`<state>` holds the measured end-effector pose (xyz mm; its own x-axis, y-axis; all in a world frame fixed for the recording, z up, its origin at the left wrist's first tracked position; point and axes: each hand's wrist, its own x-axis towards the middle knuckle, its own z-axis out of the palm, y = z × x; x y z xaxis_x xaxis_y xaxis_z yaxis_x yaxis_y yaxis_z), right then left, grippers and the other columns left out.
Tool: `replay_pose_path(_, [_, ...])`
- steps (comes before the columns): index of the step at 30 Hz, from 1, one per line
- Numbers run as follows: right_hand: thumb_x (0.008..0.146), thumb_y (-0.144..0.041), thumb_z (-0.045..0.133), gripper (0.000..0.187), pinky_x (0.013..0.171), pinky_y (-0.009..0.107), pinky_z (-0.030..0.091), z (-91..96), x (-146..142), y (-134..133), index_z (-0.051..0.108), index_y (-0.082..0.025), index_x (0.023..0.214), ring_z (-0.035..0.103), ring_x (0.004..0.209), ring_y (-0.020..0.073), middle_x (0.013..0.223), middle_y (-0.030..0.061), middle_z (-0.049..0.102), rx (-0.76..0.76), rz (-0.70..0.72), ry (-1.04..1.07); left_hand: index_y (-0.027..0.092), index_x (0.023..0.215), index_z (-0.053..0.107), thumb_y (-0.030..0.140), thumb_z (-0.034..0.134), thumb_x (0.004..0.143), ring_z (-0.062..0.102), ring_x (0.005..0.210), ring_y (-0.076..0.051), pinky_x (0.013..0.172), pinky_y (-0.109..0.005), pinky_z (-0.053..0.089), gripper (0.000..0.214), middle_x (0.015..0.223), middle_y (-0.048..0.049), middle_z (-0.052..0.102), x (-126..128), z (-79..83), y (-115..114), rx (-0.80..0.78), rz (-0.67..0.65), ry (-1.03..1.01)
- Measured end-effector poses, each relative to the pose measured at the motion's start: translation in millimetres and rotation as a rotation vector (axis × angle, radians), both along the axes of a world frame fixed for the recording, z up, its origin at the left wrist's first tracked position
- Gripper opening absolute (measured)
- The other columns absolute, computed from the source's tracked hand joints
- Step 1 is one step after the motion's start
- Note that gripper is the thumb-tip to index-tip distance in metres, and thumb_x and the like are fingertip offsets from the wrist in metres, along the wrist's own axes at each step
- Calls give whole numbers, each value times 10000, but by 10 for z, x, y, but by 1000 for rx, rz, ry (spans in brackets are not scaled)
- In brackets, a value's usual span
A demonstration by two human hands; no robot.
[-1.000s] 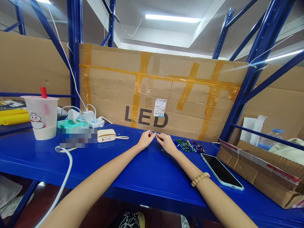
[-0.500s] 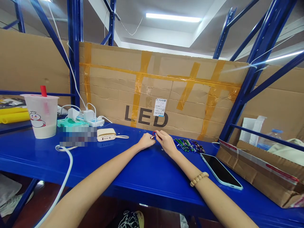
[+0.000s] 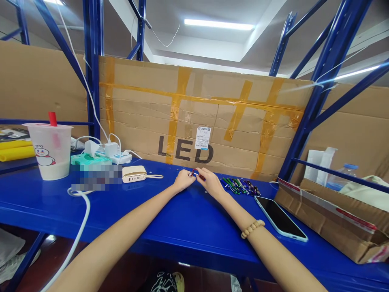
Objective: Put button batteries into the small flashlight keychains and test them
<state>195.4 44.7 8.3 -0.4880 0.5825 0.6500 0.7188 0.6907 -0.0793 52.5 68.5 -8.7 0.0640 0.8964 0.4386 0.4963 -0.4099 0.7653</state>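
Blue table [image 3: 182, 219]: I am remotely viewing left hand [image 3: 183, 181] and right hand [image 3: 212, 183] pinching a red trinket [image 3: 191, 174] at far centre, seemingly steadying it; coloured trinkets [image 3: 240, 186] are lying rightward, probably for easy reach.

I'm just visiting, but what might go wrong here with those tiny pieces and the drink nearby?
The small red piece at the fingertips of the left hand and right hand could slip and drop. The pile of colored pieces lies close beside the right hand, so a sideways bump might scatter it. If the cup tipped, its drink might reach the power strip.
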Motion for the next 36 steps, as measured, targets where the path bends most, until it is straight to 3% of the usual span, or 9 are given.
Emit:
replay_pose_path(5, [774,-300,542,566,733,296,460,-38,33,-25,374,-211,1307,554,810,156,1001,55,562,-166,4,98,187,522,528,131,508,633,519,590,-164,533,-232,288,126,531,-2,522,-5,61,-110,70,142,326])
replay_pose_path(10, [868,-311,424,359,897,333,406,-76,36,41,498,-183,1196,535,1013,173,1125,87,572,-228,145,125,202,662,561,127,481,705,567,764,-208,603,-249,356,117,694,-42,604,8,58,-128,143,114,527])
replay_pose_path(15, [883,-298,410,274,765,282,441,-50,53,67,579,-194,1072,596,840,156,972,47,658,-266,122,153,200,829,523,141,483,715,534,823,-204,644,-257,387,134,786,-48,570,1,23,-89,149,105,468])
replay_pose_path(19, [875,-323,425,233,678,257,427,-10,164,97,609,-206,956,593,753,149,821,16,665,-243,-23,198,196,951,463,163,510,697,494,893,-216,735,-290,392,260,841,-42,560,0,28,-93,147,176,423])
replay_pose_path(26, [861,-349,438,279,773,329,407,75,589,203,663,-185,863,536,954,224,973,99,593,3,-487,282,163,981,482,169,464,750,446,1029,-258,845,-360,338,232,1099,-111,515,-114,49,-47,105,395,440])
replay_pose_path(30, [879,-367,400,332,772,338,397,107,786,201,673,-184,925,555,967,244,988,117,624,-145,-761,262,154,1028,506,142,427,787,443,1073,-268,883,-375,313,254,1130,-120,528,-176,54,-31,61,403,497])
replay_pose_path(33, [870,-373,408,346,685,335,406,93,875,199,685,-171,917,604,853,258,863,137,661,-238,-838,261,168,1066,524,100,382,808,443,1096,-263,903,-385,298,302,1165,-115,533,-188,34,-27,49,349,574])
replay_pose_path(36, [844,-355,456,297,653,324,410,63,920,205,688,-183,916,611,854,258,881,132,667,-279,-884,255,186,1098,534,50,342,808,441,1108,-255,900,-390,297,373,1204,-104,526,-184,9,-21,65,271,662])
